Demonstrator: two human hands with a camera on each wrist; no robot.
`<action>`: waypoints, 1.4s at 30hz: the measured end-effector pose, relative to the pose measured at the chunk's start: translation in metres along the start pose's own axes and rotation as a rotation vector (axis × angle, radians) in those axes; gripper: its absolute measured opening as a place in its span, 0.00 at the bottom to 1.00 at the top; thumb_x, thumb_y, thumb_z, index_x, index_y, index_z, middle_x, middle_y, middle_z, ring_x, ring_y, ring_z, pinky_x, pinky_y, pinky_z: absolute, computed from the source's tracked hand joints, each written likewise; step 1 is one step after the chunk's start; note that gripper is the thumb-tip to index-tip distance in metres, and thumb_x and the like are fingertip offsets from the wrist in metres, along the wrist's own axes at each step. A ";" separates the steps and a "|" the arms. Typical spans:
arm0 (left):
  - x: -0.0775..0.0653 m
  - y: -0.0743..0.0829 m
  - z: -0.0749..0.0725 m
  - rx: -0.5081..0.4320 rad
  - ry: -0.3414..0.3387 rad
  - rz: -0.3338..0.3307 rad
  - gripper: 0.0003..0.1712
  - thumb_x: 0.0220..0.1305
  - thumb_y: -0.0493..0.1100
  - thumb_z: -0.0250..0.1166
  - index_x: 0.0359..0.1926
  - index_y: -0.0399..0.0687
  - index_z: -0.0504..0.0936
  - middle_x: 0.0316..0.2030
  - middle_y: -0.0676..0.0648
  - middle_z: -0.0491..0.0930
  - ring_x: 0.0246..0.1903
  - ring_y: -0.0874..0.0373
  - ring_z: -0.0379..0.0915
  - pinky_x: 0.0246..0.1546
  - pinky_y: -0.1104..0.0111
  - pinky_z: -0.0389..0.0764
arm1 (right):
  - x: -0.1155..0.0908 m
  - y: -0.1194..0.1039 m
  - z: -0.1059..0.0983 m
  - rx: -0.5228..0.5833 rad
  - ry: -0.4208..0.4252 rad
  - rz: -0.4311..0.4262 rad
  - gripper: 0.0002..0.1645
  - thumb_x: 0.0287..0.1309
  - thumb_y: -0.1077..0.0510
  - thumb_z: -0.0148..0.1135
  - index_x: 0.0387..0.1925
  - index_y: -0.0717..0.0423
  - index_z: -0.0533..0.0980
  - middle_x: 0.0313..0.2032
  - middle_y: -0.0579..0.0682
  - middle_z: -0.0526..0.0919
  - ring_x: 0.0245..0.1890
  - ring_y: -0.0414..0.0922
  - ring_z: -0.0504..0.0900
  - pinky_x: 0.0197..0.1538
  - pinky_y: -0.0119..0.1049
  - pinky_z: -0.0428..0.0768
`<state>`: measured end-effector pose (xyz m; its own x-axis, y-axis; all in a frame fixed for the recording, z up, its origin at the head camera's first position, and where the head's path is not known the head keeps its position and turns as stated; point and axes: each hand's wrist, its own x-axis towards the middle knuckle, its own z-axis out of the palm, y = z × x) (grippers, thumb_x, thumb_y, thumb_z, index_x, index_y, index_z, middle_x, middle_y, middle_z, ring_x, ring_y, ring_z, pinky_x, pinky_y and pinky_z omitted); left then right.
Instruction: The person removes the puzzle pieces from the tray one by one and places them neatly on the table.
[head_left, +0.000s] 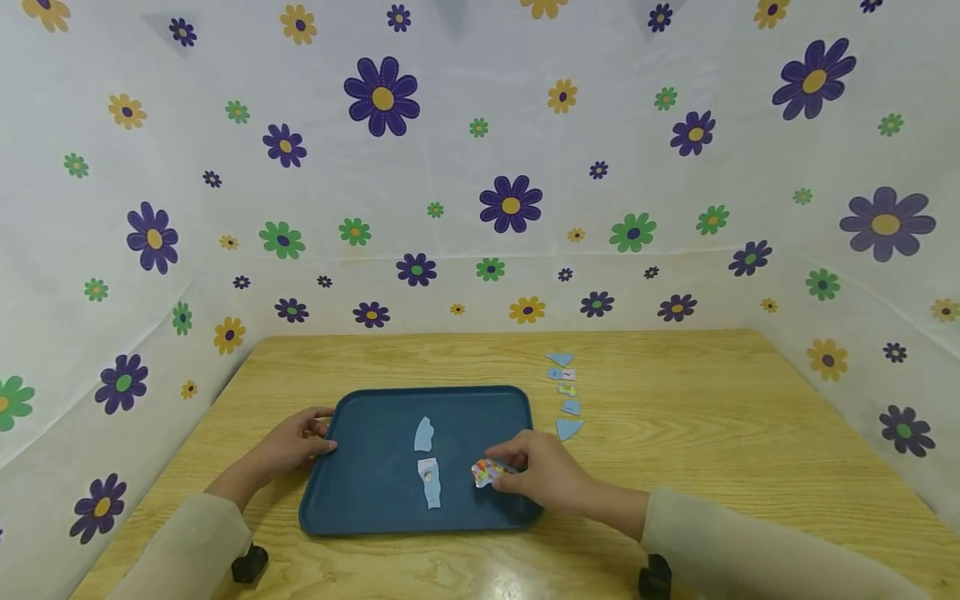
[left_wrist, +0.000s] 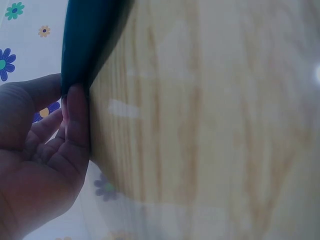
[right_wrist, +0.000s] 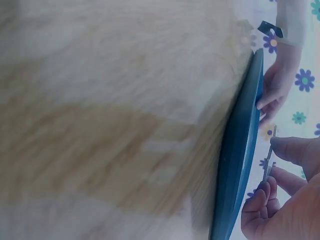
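Over the right part of a dark blue tray [head_left: 360,500], my right hand [head_left: 543,475] pinches a multicoloured puzzle piece [head_left: 486,472] between thumb and fingers. In the right wrist view that puzzle piece [right_wrist: 268,159] is seen edge-on, raised above the tray [right_wrist: 240,145]. My left hand [head_left: 288,446] holds the tray's left rim; the left wrist view shows thumb and fingers of this hand [left_wrist: 47,145] meeting at the tray's edge [left_wrist: 82,50]. Two light blue pieces lie on the tray: a curved one [head_left: 424,434] and, nearer me, a longer one [head_left: 430,483] with a whitish end.
Right of the tray, several small pieces lie in a column on the wooden table [head_left: 675,433], among them a blue triangle [head_left: 568,429] and a yellow-green piece [head_left: 567,390]. A white flowered cloth [head_left: 450,167] surrounds the table at the back and sides.
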<state>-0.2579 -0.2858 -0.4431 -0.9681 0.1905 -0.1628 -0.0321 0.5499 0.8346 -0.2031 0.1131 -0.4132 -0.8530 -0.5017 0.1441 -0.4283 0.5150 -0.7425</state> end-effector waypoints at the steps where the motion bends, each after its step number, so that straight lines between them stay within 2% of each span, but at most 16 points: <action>1: 0.000 0.000 0.000 0.000 0.000 0.000 0.34 0.65 0.35 0.64 0.68 0.32 0.61 0.42 0.40 0.72 0.38 0.50 0.72 0.35 0.61 0.77 | 0.000 0.001 -0.001 -0.002 0.003 -0.001 0.19 0.50 0.64 0.73 0.47 0.61 0.83 0.33 0.44 0.78 0.33 0.43 0.73 0.36 0.33 0.74; 8: -0.001 0.002 0.000 0.007 -0.001 0.006 0.34 0.65 0.35 0.64 0.68 0.31 0.61 0.42 0.40 0.72 0.38 0.50 0.72 0.36 0.60 0.77 | -0.004 0.002 -0.014 0.020 0.024 0.007 0.20 0.51 0.62 0.73 0.48 0.62 0.83 0.36 0.47 0.80 0.34 0.46 0.74 0.34 0.33 0.74; 12: -0.001 0.003 0.000 0.008 0.000 0.005 0.34 0.65 0.34 0.63 0.68 0.31 0.61 0.42 0.40 0.72 0.38 0.50 0.72 0.36 0.60 0.77 | -0.006 0.007 -0.020 0.019 0.036 0.015 0.20 0.52 0.62 0.73 0.48 0.61 0.83 0.36 0.47 0.79 0.34 0.44 0.75 0.32 0.33 0.74; 26: -0.001 0.001 0.001 0.002 0.001 -0.007 0.34 0.65 0.34 0.63 0.68 0.31 0.60 0.42 0.40 0.71 0.37 0.50 0.72 0.34 0.60 0.78 | -0.015 0.023 -0.039 -0.012 0.119 0.041 0.18 0.52 0.61 0.73 0.47 0.58 0.84 0.34 0.47 0.79 0.34 0.43 0.77 0.36 0.35 0.77; 35: -0.001 -0.001 0.001 0.015 0.013 -0.009 0.34 0.64 0.35 0.64 0.68 0.31 0.61 0.41 0.40 0.72 0.37 0.50 0.71 0.34 0.61 0.76 | -0.028 0.037 -0.054 -0.024 0.156 0.059 0.20 0.53 0.60 0.72 0.48 0.62 0.82 0.36 0.48 0.81 0.35 0.44 0.77 0.35 0.35 0.76; 42: 0.000 0.001 0.000 0.011 0.003 -0.007 0.35 0.65 0.35 0.64 0.68 0.31 0.61 0.42 0.40 0.71 0.37 0.50 0.71 0.34 0.61 0.76 | -0.037 0.046 -0.066 -0.071 0.174 0.121 0.19 0.54 0.60 0.72 0.48 0.59 0.83 0.36 0.47 0.81 0.35 0.43 0.76 0.36 0.37 0.75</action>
<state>-0.2575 -0.2856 -0.4425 -0.9687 0.1841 -0.1666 -0.0360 0.5599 0.8278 -0.2112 0.2011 -0.4101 -0.9354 -0.3088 0.1721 -0.3344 0.6146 -0.7144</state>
